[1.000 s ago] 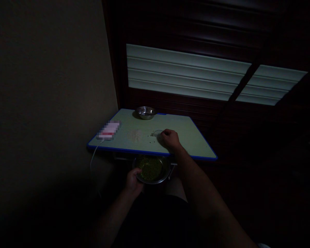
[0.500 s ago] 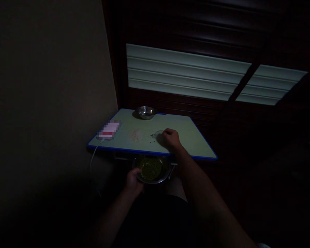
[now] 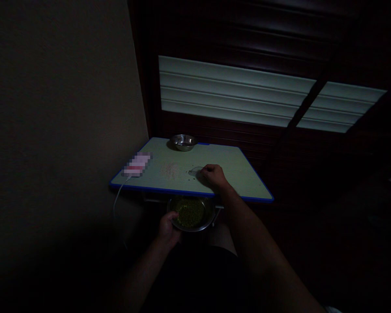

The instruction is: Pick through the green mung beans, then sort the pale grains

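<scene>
Just below the table's near edge, my left hand (image 3: 168, 229) grips the left rim of a metal bowl (image 3: 210, 221), thumb over the rim. Small green grains that look like mung beans (image 3: 189, 213) lie inside it. My right hand (image 3: 214, 176) is over the table with its fingers pinched on a thin, clear, rounded piece (image 3: 196, 170). It looks like plastic, but its exact kind is too dim to make out. A few small dark bits (image 3: 193, 178) lie on the tabletop by the clear piece.
The light-topped table (image 3: 244, 178) has a blue edge. A second metal bowl (image 3: 184, 142) stands at its back. On the left lies a blurred pink-and-white object (image 3: 137, 164) with a white cable (image 3: 116, 198) hanging down. Pale specks (image 3: 170, 170) mark the tabletop. A wall (image 3: 68, 108) rises at left.
The clear piece in my right hand has shifted slightly left, over the dark bits, and shows more plainly. My left hand and the bowl of beans have hardly moved.
</scene>
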A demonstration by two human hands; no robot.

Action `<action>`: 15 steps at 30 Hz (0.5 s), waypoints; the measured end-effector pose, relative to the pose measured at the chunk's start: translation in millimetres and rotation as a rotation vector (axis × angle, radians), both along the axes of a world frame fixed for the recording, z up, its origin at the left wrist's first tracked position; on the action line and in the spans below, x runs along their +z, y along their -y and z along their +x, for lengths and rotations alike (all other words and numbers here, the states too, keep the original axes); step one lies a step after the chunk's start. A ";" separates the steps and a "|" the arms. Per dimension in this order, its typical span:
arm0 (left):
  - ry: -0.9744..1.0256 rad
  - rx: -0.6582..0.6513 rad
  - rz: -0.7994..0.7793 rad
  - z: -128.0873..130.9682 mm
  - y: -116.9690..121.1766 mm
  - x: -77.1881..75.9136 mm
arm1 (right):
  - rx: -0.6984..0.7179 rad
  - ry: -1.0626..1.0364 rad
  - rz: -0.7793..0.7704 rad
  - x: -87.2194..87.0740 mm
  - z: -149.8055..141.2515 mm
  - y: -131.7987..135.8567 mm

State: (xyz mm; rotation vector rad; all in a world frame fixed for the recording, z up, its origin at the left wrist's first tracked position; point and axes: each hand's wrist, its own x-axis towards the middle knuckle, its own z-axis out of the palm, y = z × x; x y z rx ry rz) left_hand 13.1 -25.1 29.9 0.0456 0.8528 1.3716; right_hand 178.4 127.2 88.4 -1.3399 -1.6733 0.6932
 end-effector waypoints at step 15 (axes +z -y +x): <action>-0.032 0.018 -0.005 -3.1 -0.1 4.2 | 0.207 -0.050 -0.244 12.9 -1.8 18.5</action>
